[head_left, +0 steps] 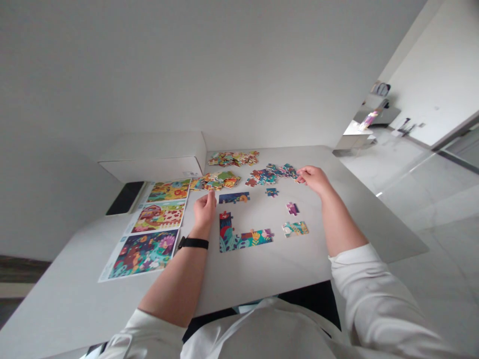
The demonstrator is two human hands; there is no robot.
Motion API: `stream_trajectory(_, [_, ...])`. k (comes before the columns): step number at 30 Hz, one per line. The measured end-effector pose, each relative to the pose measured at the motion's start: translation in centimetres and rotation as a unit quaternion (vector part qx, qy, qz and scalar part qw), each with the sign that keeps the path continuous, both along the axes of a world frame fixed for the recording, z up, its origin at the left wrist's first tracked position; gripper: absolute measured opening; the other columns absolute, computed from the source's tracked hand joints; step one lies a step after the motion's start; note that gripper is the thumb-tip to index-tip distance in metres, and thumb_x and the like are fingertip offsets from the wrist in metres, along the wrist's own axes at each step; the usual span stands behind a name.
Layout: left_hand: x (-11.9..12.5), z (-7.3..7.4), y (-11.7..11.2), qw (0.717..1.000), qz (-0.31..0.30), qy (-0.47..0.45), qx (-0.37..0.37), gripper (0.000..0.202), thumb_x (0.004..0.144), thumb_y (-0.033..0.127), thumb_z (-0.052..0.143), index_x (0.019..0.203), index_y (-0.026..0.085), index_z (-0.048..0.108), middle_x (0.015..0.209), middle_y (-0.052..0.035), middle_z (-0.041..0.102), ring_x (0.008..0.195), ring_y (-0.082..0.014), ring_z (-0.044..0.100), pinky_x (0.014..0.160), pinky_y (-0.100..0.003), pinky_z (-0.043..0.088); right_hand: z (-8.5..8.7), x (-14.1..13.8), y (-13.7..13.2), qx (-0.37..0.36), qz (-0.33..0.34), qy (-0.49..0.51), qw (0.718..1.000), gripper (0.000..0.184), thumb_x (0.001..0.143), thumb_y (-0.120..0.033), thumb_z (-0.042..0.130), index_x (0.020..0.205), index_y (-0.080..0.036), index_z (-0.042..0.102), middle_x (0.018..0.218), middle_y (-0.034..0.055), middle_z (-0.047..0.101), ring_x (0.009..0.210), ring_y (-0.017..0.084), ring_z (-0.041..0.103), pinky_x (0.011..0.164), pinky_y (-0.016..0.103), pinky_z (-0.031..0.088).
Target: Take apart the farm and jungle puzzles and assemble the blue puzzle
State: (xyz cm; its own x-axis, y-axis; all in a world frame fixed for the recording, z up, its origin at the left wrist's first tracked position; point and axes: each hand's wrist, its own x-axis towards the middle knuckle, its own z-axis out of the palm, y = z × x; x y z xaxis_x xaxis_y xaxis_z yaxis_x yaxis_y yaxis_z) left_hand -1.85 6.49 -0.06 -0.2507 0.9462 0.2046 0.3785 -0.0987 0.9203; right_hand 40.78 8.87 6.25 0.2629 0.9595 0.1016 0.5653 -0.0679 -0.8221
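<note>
My right hand [313, 179] is at the right end of a pile of blue and purple puzzle pieces [279, 171], its fingertips pinched on a puzzle piece there. My left hand [205, 208] is closed, thumb up, beside a dark blue joined strip [234, 198]; whatever its fingers may hold is hidden. An L-shaped joined puzzle section [239, 241] lies between my forearms. Right of it are a joined teal section [295, 229] and a purple puzzle piece [292, 208]. A small blue piece [272, 192] sits below the blue pile.
Two more piles, one of yellow-green pieces [217, 180] and one of mixed pieces [234, 158], lie toward the wall. On the left are a picture sheet [106, 271] with three printed scenes, a dark phone-like slab [125, 198] and a long white box [153, 167].
</note>
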Motion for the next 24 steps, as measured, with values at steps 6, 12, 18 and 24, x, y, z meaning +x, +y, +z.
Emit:
stream_trajectory(6, [0.0, -0.3, 0.1, 1.000, -0.007, 0.003, -0.011, 0.060, 0.097, 0.067, 0.049, 0.055, 0.025, 0.042, 0.053, 0.0012, 0.038, 0.053, -0.0150, 0.036, 0.054, -0.031, 0.029, -1.8, 0.9, 1.4, -0.120, 0.047, -0.164, 0.978, 0.027, 0.092, -0.026, 0.073, 0.118, -0.022, 0.081, 0.104, 0.0052, 0.085, 0.084, 0.019, 0.077, 0.079, 0.028, 0.058])
stream_trajectory(12, [0.4, 0.2, -0.3, 1.000, -0.002, -0.012, -0.017, 0.060, 0.096, 0.066, 0.051, 0.054, 0.025, 0.041, 0.052, 0.0014, 0.037, 0.052, -0.0151, 0.035, 0.053, -0.032, 0.028, -2.1, -3.1, 2.9, -0.124, 0.129, -0.240, 0.954, 0.028, 0.096, -0.025, 0.074, 0.123, -0.024, 0.082, 0.116, 0.0056, 0.085, 0.103, 0.021, 0.079, 0.092, 0.029, 0.058])
stream_trajectory(18, [0.5, 0.6, -0.5, 1.000, -0.011, -0.017, -0.004, 0.061, 0.097, 0.067, 0.051, 0.053, 0.024, 0.042, 0.054, 0.0006, 0.038, 0.055, -0.0155, 0.038, 0.056, -0.032, 0.031, -2.8, -8.2, 4.3, -0.019, 0.235, -0.331, 0.914, 0.035, 0.100, -0.024, 0.072, 0.133, -0.027, 0.080, 0.131, 0.0105, 0.075, 0.119, 0.024, 0.072, 0.108, 0.034, 0.053])
stream_trajectory(24, [0.6, 0.4, -0.5, 0.999, -0.021, -0.046, 0.001, 0.061, 0.098, 0.065, 0.053, 0.053, 0.025, 0.039, 0.053, 0.0015, 0.035, 0.053, -0.0148, 0.034, 0.054, -0.032, 0.028, -3.3, -11.9, 5.0, -0.002, 0.288, -0.367, 0.885, 0.044, 0.100, -0.028, 0.072, 0.145, -0.030, 0.073, 0.134, 0.0114, 0.069, 0.126, 0.026, 0.067, 0.109, 0.034, 0.051])
